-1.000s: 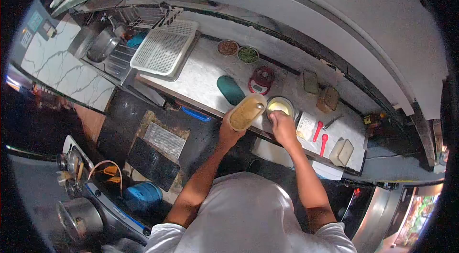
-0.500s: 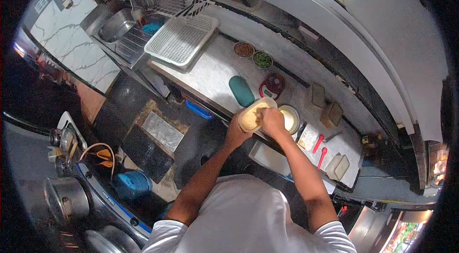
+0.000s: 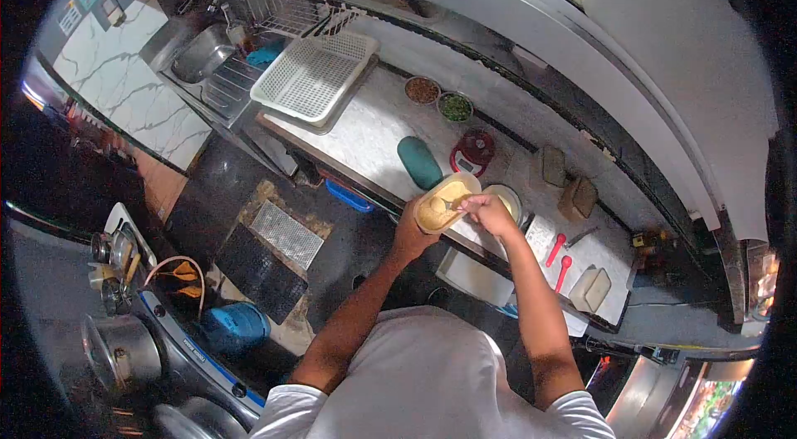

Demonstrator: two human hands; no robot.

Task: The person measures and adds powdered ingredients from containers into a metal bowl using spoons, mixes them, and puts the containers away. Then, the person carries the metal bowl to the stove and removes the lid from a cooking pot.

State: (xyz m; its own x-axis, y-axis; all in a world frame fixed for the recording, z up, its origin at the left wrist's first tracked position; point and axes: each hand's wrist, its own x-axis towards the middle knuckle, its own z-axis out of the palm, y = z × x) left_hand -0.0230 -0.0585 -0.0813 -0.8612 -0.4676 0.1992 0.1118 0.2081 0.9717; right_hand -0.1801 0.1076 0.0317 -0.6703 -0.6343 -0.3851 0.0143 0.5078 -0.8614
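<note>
An oval container [image 3: 430,217] of yellowish powder rests in my left hand [image 3: 409,233], tilted near the counter's front edge. The fingers of my right hand [image 3: 488,212] are closed on a metal spoon [image 3: 443,205], whose bowl is in the powder. Partly behind my right hand stands a round metal bowl [image 3: 512,197] with pale contents. A green oval lid [image 3: 419,163] lies on the counter beyond the container, and a red kitchen scale [image 3: 471,153] stands to its right.
On the counter [image 3: 365,136] are a white basket [image 3: 314,78], bowls of brown bits [image 3: 422,90] and green herbs [image 3: 454,106], red measuring spoons [image 3: 563,273] and rectangular containers [image 3: 590,290]. A sink [image 3: 202,56] is at the left; pots [image 3: 124,352] stand at lower left.
My right hand has moved from the metal bowl to the container in my left hand. Since the middle frame it has drawn back slightly rightward, showing the spoon. The view has shifted.
</note>
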